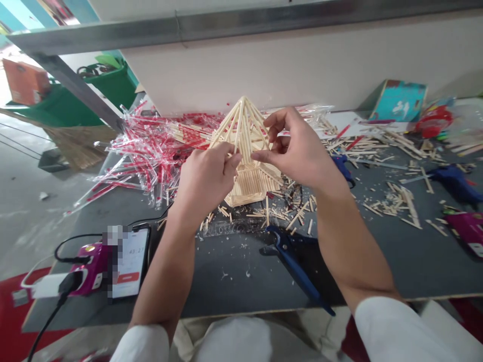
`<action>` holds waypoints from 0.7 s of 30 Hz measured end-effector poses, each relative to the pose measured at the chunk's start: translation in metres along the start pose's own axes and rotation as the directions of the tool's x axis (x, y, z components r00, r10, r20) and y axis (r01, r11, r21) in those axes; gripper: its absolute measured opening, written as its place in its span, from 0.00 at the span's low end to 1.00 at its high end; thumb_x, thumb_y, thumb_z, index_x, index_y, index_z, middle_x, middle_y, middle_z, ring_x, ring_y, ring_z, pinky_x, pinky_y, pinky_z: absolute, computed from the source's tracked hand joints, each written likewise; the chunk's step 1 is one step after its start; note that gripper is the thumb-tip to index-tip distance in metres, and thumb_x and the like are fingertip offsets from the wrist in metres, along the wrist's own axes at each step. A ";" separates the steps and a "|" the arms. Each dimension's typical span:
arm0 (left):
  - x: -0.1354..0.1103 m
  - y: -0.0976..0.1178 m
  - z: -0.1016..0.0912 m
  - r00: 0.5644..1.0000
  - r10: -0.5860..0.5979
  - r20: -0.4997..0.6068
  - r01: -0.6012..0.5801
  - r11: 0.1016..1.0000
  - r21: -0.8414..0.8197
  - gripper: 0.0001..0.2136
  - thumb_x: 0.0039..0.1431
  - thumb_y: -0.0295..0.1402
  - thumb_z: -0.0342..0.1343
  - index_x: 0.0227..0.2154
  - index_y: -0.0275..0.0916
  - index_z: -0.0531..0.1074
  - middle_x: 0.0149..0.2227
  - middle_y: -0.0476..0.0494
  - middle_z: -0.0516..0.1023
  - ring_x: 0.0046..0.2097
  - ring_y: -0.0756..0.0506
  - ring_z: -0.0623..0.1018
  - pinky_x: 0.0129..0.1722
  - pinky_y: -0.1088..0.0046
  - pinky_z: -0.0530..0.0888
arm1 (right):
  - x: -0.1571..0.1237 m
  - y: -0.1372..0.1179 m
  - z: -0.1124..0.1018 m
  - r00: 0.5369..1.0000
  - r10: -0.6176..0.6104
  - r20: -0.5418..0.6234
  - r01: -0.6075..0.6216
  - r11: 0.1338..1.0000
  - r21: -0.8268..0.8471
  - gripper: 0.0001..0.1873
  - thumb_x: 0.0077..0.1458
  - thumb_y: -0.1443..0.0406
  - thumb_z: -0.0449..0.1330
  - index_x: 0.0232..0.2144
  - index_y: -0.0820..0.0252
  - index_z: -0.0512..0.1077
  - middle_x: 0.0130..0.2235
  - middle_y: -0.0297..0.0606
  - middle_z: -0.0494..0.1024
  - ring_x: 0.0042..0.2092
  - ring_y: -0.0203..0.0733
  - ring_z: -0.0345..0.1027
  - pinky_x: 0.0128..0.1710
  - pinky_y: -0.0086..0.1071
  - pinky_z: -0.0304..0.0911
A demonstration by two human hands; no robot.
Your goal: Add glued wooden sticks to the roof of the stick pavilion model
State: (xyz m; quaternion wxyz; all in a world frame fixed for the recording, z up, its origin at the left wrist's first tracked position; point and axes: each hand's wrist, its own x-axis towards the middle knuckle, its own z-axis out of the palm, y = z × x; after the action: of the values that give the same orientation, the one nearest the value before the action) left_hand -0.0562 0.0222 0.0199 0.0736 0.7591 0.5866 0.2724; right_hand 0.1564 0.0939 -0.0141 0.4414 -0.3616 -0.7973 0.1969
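A small house-like model built of thin wooden sticks (247, 187) stands on the dark table, with a pointed roof frame of slanting sticks meeting at the top. My left hand (209, 173) is closed at the left side of the roof frame, thumb and fingers pinched on one of its sticks. My right hand (292, 146) is at the right side, its fingers curled and thumb pointing inward against the frame. What the right fingertips hold is too small to make out. Cut stick pieces (298, 216) lie around the base.
Blue cutter pliers (294, 269) lie in front of the model. A phone (132, 264) and a purple power strip (90, 266) are at left. Red-and-clear wrappers (158, 151) pile up behind. A blue glue gun (458, 183) lies right, and a teal box (402, 100) leans at the back.
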 end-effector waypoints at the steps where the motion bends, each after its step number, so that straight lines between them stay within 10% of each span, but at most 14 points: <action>1: 0.000 -0.001 0.000 1.000 0.008 0.001 -0.008 1.000 0.006 0.12 0.69 0.37 0.50 0.44 0.39 0.78 0.31 0.44 0.84 0.26 0.48 0.74 0.32 0.68 0.68 | 0.000 0.000 -0.001 1.000 -0.005 0.006 0.005 1.000 0.006 0.30 0.53 0.50 0.72 0.52 0.53 0.68 0.37 0.33 0.70 0.32 0.35 0.66 0.27 0.32 0.66; 21: 0.003 -0.007 0.000 0.990 -0.069 -0.121 0.047 0.983 -0.180 0.10 0.62 0.41 0.61 0.38 0.42 0.81 0.22 0.51 0.71 0.25 0.51 0.68 0.28 0.71 0.63 | 0.000 -0.032 0.001 0.976 -0.217 0.025 0.218 0.955 -0.203 0.11 0.64 0.62 0.65 0.49 0.51 0.73 0.44 0.35 0.75 0.32 0.35 0.66 0.39 0.37 0.68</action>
State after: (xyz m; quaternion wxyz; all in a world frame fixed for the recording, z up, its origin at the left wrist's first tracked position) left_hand -0.0618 0.0273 0.0178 0.1112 0.7135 0.5855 0.3685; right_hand 0.1430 0.0723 0.0058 0.4201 -0.3149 -0.8486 0.0646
